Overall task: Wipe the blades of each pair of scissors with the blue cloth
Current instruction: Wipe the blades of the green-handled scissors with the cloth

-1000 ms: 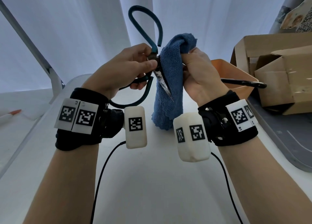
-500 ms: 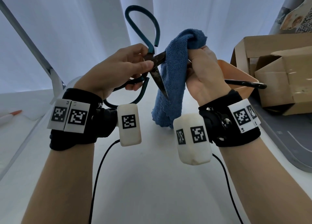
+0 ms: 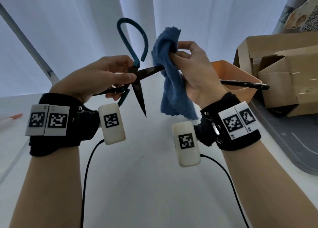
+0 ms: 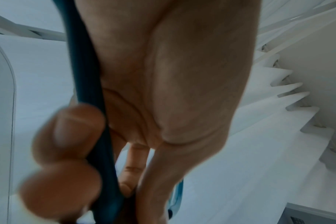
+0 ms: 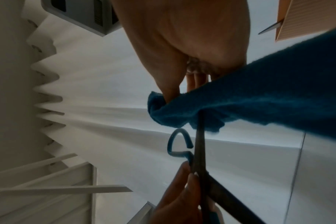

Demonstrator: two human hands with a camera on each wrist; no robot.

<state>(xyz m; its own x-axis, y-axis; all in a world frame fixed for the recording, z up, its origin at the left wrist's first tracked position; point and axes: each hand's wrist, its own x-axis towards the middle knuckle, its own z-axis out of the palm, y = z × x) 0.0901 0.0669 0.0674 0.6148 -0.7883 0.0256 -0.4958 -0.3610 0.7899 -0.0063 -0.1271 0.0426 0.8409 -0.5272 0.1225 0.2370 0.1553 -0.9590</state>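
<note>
The left hand (image 3: 103,76) grips a pair of teal-handled scissors (image 3: 137,83) at the pivot, thumb and fingers curled round the crossing of the handles; the left wrist view confirms fingers (image 4: 67,136) wrapped against a teal handle loop. The scissors are held in the air above the white worktop (image 3: 146,176), blades spread wide. One dark blade points down and toward the near side, bare. The other blade points right and runs into the blue cloth (image 3: 172,83).

The right hand (image 3: 194,69) holds the blue cloth bunched, fingers and thumb closed on it, with the cloth folded round the rightward blade. The right wrist view shows the blade entering the fold of the cloth just below the thumb. The loose end of the cloth hangs down clear of the worktop.

On the right, behind the right hand, stands an orange bin (image 3: 237,76) with the black handle of a second tool (image 3: 247,85) projecting over its rim; what it is cannot be determined. Cardboard boxes (image 3: 284,76) sit on a grey tray (image 3: 292,145) at far right. An orange-tipped pen (image 3: 12,118) lies at the left edge.
</note>
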